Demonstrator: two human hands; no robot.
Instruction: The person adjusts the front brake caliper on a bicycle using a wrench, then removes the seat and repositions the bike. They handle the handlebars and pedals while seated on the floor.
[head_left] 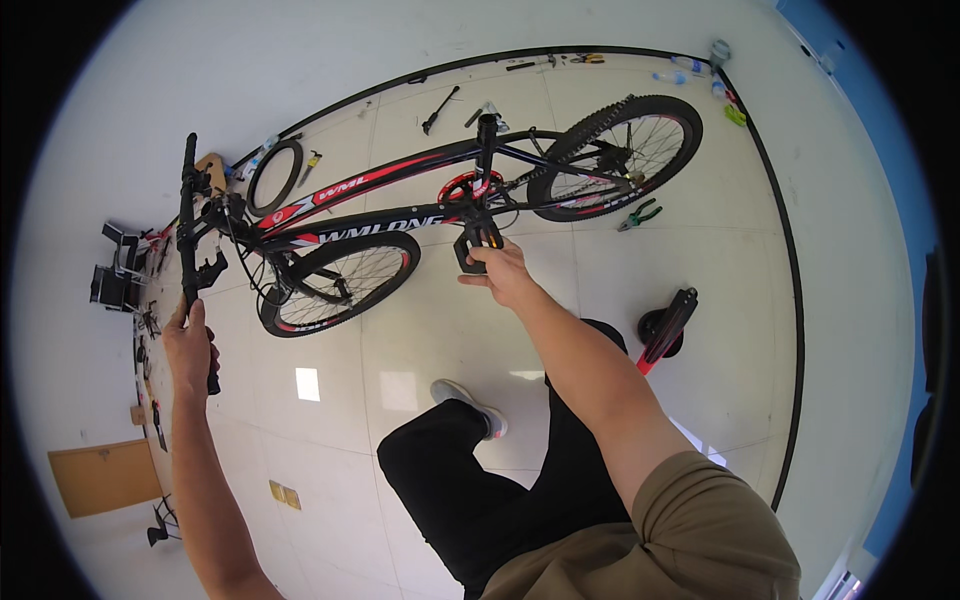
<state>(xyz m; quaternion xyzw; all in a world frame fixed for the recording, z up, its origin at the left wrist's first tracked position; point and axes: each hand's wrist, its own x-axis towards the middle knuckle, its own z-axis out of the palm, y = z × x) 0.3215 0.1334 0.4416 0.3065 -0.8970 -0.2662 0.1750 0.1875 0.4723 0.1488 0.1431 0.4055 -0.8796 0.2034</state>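
A black and red bicycle [370,180] stands in front of me, its front wheel [345,290] turned and its rear wheel [640,150] at the far right. My left hand [188,350] is wrapped round the near grip of the black handlebar [187,235]. With my right hand [508,275] I hold the black pedal [480,240] on the near side, its orange reflector showing; some of the fingers are hidden behind it. Just beyond the pedal is the red chainring [455,187]. The seat post [486,130] carries no saddle.
Green-handled pliers [638,215] lie near the rear wheel. A black and red object [668,328] is beside my leg. Beyond the bicycle are a loose tyre [275,178], a dark long-handled tool [440,110] and plastic bottles [670,77]. Black cases [118,270] sit at the left.
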